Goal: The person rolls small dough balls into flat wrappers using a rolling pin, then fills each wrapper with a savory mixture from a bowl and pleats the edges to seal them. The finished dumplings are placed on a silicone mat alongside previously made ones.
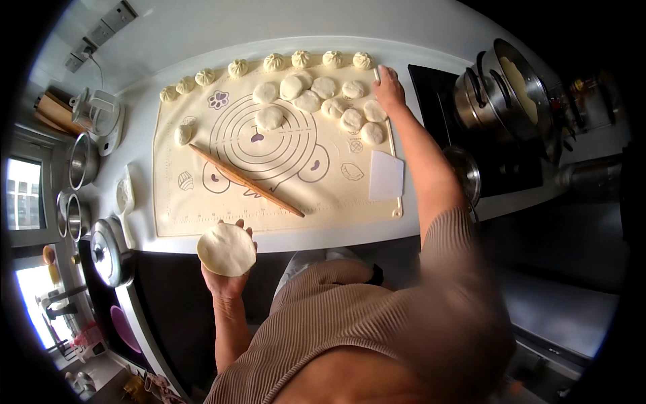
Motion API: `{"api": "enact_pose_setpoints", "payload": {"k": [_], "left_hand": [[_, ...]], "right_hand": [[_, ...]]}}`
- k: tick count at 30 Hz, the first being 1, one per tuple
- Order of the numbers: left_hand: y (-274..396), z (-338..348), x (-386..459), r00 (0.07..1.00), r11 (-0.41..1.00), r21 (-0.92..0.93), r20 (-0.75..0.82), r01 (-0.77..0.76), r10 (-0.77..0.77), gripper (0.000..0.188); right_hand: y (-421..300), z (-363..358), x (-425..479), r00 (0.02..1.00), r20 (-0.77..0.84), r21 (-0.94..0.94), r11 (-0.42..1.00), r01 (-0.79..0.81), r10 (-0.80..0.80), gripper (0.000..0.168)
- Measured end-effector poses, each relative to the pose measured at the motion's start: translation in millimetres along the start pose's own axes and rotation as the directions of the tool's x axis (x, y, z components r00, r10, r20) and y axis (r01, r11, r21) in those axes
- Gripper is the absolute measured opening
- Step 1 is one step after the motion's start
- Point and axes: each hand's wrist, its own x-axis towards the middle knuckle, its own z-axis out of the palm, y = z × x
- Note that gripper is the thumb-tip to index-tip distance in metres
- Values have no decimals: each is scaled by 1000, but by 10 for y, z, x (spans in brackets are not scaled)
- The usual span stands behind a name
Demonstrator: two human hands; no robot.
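Observation:
A flat round dough wrapper (pixel 227 250) lies across the upturned palm and fingers of my left hand (pixel 226 286), just off the counter's front edge. My right hand (pixel 389 92) reaches to the far right edge of the printed baking mat (pixel 282 217), beside the last pleated bun (pixel 363 60). A small pale piece shows at its fingertips; whether the hand grips it is unclear. Several pleated buns line the mat's back edge. Flattened dough rounds (pixel 323 88) cluster before them, some overlapping. A wooden rolling pin (pixel 247 180) lies slantwise, its upper tip near a small dough piece (pixel 182 135).
A white dough scraper (pixel 386 175) rests over the mat's right edge. Right of it, a steel steamer pot (pixel 474 101) stands on the black cooktop (pixel 434 91). At left are a long-handled scoop (pixel 124 194), steel bowls (pixel 83 160), a lidded pot (pixel 108 252) and a kitchen scale (pixel 112 129).

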Motion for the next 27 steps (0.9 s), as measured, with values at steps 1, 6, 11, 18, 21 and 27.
{"api": "enact_pose_setpoints", "payload": {"k": [1, 6, 11, 18, 21, 27], "left_hand": [[22, -27, 92, 1000, 1000, -12, -11, 14, -14, 49], [188, -27, 393, 995, 1000, -27, -103, 5, -8, 50], [397, -101, 598, 986, 1000, -25, -168, 6, -10, 51], [512, -137, 824, 985, 999, -20, -167, 31, -34, 53], [513, -154, 889, 986, 999, -26, -159, 47, -51, 53], [489, -173, 883, 981, 999, -18, -191, 35, -38, 53]], "right_hand": [[-50, 15, 150, 999, 40, -28, 999, -33, 34, 50], [-272, 238, 681, 980, 181, -240, 970, -42, 87, 69], [-149, 576, 920, 939, 293, -319, 944, -82, 181, 67], [295, 695, 1062, 944, 170, 120, 945, -304, 282, 52], [388, 765, 1034, 878, 177, 469, 745, -473, 446, 47], [-98, 731, 929, 948, 234, -314, 939, -138, 218, 64]]}}
